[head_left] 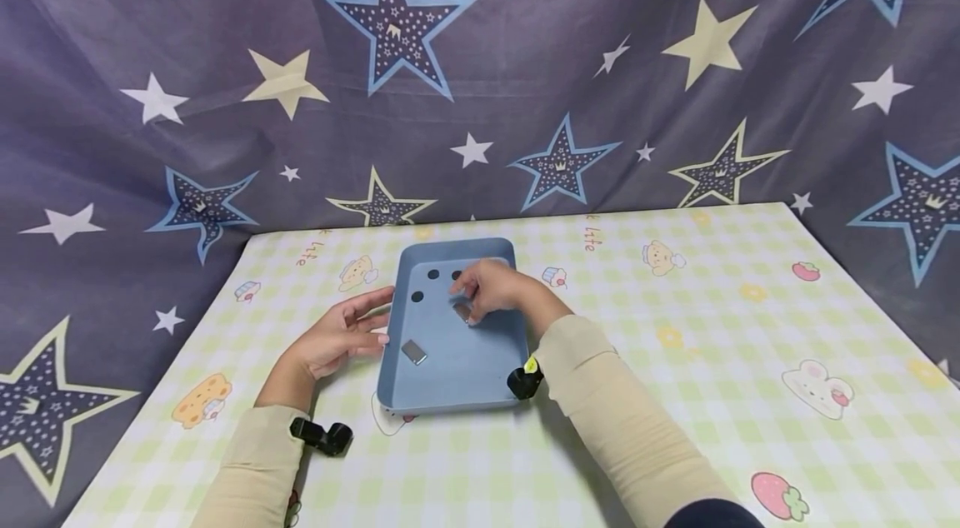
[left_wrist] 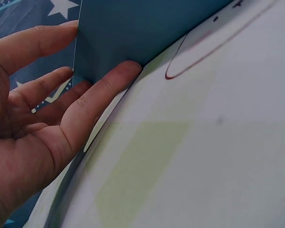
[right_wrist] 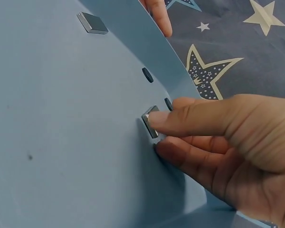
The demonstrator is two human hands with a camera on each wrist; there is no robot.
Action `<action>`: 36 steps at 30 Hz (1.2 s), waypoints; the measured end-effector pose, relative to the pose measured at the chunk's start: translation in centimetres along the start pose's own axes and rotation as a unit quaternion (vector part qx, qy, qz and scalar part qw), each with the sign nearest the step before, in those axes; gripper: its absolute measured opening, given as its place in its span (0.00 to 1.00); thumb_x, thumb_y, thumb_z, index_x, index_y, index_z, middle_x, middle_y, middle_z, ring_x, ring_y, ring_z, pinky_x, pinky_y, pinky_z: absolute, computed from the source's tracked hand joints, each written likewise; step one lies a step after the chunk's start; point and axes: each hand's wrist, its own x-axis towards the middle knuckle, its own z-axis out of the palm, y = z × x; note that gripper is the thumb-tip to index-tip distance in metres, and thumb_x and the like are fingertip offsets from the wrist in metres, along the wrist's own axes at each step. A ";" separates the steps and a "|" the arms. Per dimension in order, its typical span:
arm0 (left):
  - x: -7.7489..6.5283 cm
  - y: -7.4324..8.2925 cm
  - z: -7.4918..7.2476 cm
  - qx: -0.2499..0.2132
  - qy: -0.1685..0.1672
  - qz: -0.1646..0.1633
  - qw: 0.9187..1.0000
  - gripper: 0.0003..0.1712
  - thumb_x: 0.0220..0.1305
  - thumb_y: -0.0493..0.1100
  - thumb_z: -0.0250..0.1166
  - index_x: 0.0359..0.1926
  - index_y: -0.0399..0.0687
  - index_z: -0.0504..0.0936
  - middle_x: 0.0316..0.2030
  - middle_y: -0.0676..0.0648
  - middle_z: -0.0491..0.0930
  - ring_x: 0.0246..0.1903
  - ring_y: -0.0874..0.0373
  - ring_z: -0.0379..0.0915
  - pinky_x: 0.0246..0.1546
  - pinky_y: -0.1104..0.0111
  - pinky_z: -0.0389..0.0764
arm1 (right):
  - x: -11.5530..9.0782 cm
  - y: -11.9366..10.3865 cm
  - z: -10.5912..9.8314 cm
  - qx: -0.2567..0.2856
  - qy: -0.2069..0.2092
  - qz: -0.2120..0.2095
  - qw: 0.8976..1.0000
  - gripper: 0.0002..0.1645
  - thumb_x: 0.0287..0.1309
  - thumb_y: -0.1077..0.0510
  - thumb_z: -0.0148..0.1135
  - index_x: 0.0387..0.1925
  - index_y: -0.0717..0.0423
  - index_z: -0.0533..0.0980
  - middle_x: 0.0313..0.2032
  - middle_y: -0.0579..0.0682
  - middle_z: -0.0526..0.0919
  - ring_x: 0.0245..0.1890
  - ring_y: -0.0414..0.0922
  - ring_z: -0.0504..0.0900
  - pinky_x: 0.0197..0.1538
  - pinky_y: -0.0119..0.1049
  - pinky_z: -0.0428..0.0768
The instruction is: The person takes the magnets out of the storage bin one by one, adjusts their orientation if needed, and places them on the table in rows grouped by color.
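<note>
A shallow blue tray [head_left: 480,378] lies on the table. Inside it, my right hand [head_left: 491,291] pinches a small silver rectangular block [right_wrist: 151,122], the thumb lying over its face in the right wrist view. A second silver block [head_left: 414,352] lies flat on the tray floor toward the near left. Small black discs [head_left: 417,296] sit near the far end, one of them right by my right fingertips. My left hand [head_left: 341,336] is at the tray's left side, fingers spread and fairly straight, fingertips touching the outer wall [left_wrist: 109,38].
The table has a green-and-white checked cloth [head_left: 675,420] with cartoon prints. Behind it hangs a dark curtain [head_left: 480,112] with stars. Black wrist cameras [head_left: 322,435] are strapped over both beige sleeves [head_left: 615,403]. The tray's raised walls surround the blocks and discs.
</note>
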 end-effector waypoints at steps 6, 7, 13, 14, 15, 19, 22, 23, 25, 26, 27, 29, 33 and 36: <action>0.0 0.0 0.0 -0.002 -0.001 0.002 1.000 0.49 0.56 0.23 0.64 0.75 0.38 0.51 0.74 0.37 0.49 0.63 0.52 0.66 0.49 0.58 0.80 | 0.0 0.1 0.1 -0.049 -0.005 -0.015 0.999 0.30 0.38 0.69 0.78 0.49 0.60 0.83 0.39 0.52 0.83 0.36 0.39 0.76 0.39 0.28 0.77; 0.0 0.0 0.0 -0.002 -0.001 0.002 1.000 0.49 0.56 0.23 0.63 0.75 0.38 0.51 0.74 0.36 0.49 0.63 0.52 0.67 0.49 0.58 0.80 | 0.0 0.1 0.1 -0.057 -0.005 -0.019 0.998 0.28 0.39 0.68 0.78 0.48 0.60 0.83 0.38 0.51 0.83 0.36 0.39 0.76 0.39 0.28 0.76; 0.1 0.0 0.1 -0.002 -0.002 0.005 1.000 0.49 0.56 0.23 0.64 0.75 0.35 0.50 0.73 0.33 0.48 0.62 0.52 0.68 0.47 0.59 0.81 | 0.0 0.1 0.2 -0.069 -0.004 -0.004 0.998 0.21 0.41 0.66 0.78 0.42 0.58 0.84 0.37 0.50 0.82 0.36 0.40 0.74 0.41 0.29 0.75; 0.1 0.0 0.2 -0.003 -0.002 0.004 1.000 0.49 0.56 0.23 0.64 0.75 0.35 0.50 0.73 0.33 0.48 0.62 0.51 0.68 0.47 0.59 0.81 | 0.1 0.2 0.3 -0.068 -0.004 0.001 0.998 0.21 0.41 0.66 0.78 0.42 0.57 0.84 0.37 0.49 0.81 0.36 0.40 0.74 0.41 0.29 0.75; 0.1 0.0 0.2 -0.006 -0.001 0.003 1.000 0.49 0.55 0.23 0.64 0.75 0.35 0.50 0.73 0.33 0.49 0.62 0.51 0.68 0.47 0.59 0.81 | 0.1 0.2 0.3 -0.063 -0.004 0.006 0.998 0.21 0.41 0.67 0.78 0.41 0.57 0.84 0.37 0.49 0.81 0.36 0.41 0.74 0.41 0.29 0.75; 0.1 0.1 0.4 -0.007 -0.001 0.001 1.000 0.49 0.55 0.23 0.64 0.75 0.36 0.50 0.73 0.34 0.50 0.63 0.50 0.67 0.47 0.59 0.81 | 0.1 0.5 0.3 -0.033 -0.002 0.002 0.999 0.20 0.40 0.70 0.77 0.39 0.59 0.82 0.34 0.50 0.80 0.34 0.42 0.74 0.37 0.30 0.76; 0.1 0.1 0.3 -0.007 -0.001 0.000 1.000 0.50 0.55 0.23 0.65 0.75 0.36 0.50 0.74 0.34 0.49 0.63 0.51 0.67 0.47 0.59 0.81 | 0.0 0.6 0.4 0.003 0.000 -0.010 1.000 0.20 0.40 0.73 0.76 0.37 0.61 0.79 0.31 0.50 0.80 0.31 0.42 0.75 0.35 0.30 0.76; 0.1 0.1 0.3 -0.007 0.000 0.000 1.000 0.50 0.55 0.23 0.65 0.75 0.37 0.50 0.74 0.35 0.49 0.63 0.52 0.67 0.47 0.59 0.81 | -0.1 0.6 0.4 0.014 0.001 -0.015 1.000 0.19 0.40 0.73 0.76 0.36 0.61 0.78 0.30 0.50 0.80 0.30 0.42 0.75 0.34 0.30 0.76; 0.0 0.2 0.3 -0.006 0.001 0.001 1.000 0.50 0.55 0.24 0.65 0.75 0.37 0.50 0.74 0.35 0.49 0.62 0.53 0.68 0.47 0.58 0.81 | -0.2 0.6 0.4 0.029 0.005 -0.022 0.999 0.19 0.40 0.74 0.75 0.35 0.62 0.77 0.30 0.51 0.80 0.29 0.42 0.75 0.33 0.30 0.76; 0.0 0.2 0.3 -0.005 0.001 0.002 1.000 0.50 0.55 0.24 0.65 0.75 0.37 0.50 0.74 0.35 0.49 0.62 0.53 0.68 0.47 0.58 0.81 | -0.2 0.6 0.4 0.035 0.006 -0.024 0.999 0.19 0.41 0.75 0.74 0.35 0.63 0.76 0.29 0.51 0.80 0.28 0.42 0.75 0.32 0.30 0.76; 0.0 0.2 0.3 -0.004 0.001 0.003 1.000 0.50 0.55 0.24 0.65 0.75 0.37 0.51 0.74 0.36 0.49 0.62 0.54 0.69 0.47 0.58 0.81 | -0.3 0.6 0.4 0.040 0.007 -0.026 0.999 0.18 0.42 0.75 0.74 0.35 0.63 0.76 0.28 0.51 0.80 0.28 0.42 0.75 0.31 0.30 0.75; 0.0 0.1 0.2 -0.002 0.000 0.004 1.000 0.49 0.56 0.23 0.64 0.75 0.37 0.50 0.74 0.36 0.49 0.62 0.54 0.69 0.47 0.59 0.80 | -0.3 0.6 0.4 0.055 0.006 -0.026 0.998 0.17 0.43 0.75 0.72 0.34 0.64 0.75 0.27 0.51 0.80 0.26 0.42 0.74 0.29 0.30 0.75; 0.0 0.0 0.1 0.000 -0.002 0.005 1.000 0.49 0.56 0.23 0.64 0.75 0.37 0.50 0.74 0.35 0.48 0.62 0.54 0.68 0.48 0.59 0.80 | -0.3 0.7 0.6 0.089 -0.001 -0.030 0.996 0.14 0.47 0.77 0.68 0.33 0.65 0.75 0.25 0.50 0.78 0.23 0.42 0.75 0.28 0.32 0.78; -0.1 -0.1 0.1 -0.003 -0.003 0.005 1.000 0.50 0.56 0.23 0.63 0.75 0.37 0.49 0.74 0.35 0.48 0.62 0.54 0.68 0.48 0.60 0.80 | -0.3 0.8 0.6 0.116 -0.006 -0.035 0.993 0.11 0.50 0.78 0.65 0.33 0.66 0.74 0.25 0.50 0.77 0.23 0.43 0.77 0.29 0.35 0.81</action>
